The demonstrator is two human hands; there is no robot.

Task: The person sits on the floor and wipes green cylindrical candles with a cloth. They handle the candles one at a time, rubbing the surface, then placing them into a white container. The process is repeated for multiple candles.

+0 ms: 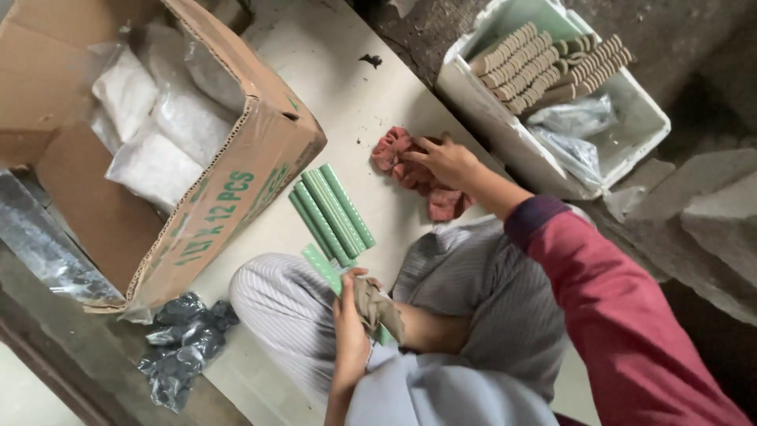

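Observation:
My left hand point(351, 323) grips one green ribbed strip point(322, 267) together with a brownish rag point(377, 306), held over my lap in striped trousers. Just beyond it, several more green strips point(331, 209) lie side by side on the pale floor sheet point(347, 95). My right hand point(445, 158), on an arm in a red sleeve, reaches out and rests its fingers on a crumpled red cloth point(402, 162) lying on the sheet. Whether those fingers have closed on the cloth cannot be told.
An open cardboard box point(236, 197) with white plastic bags point(154, 118) stands at the left. A white crate point(489, 110) at the upper right holds rows of tan ribbed pieces point(536, 63) and clear bags. Dark crumpled plastic point(185, 343) lies near my knee. Grey stone blocks point(710, 221) sit at the right.

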